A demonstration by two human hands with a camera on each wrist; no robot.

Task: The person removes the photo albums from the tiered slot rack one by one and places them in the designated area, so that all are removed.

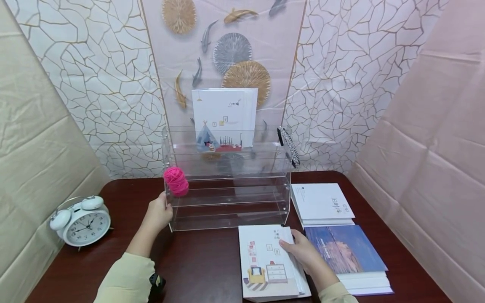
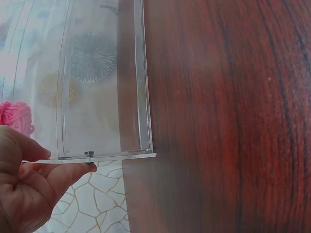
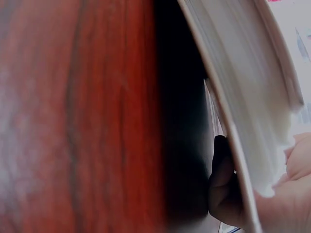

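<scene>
My left hand (image 1: 158,212) pinches the left side panel of a clear acrylic shelf rack (image 1: 227,220). Thumb and fingers lie on opposite faces of that panel in the left wrist view. Just above this hand is a ball of pink yarn (image 1: 176,182) at the rack's left side. With my right hand (image 1: 306,253) I grip the right edge of a white book (image 1: 269,263) with a drawn armchair and dresser. The thumb lies on its cover; in the right wrist view, fingers reach under the book (image 3: 243,87), which is raised off the table on that side.
Another white book (image 1: 225,113) stands upright on the rack's top. A black-and-silver patterned strip (image 1: 289,147) hangs at the rack's right side. A white alarm clock (image 1: 86,225) stands far left. At right lie a white book (image 1: 322,202) and a blue-covered book (image 1: 345,250) on the dark red table (image 1: 204,265).
</scene>
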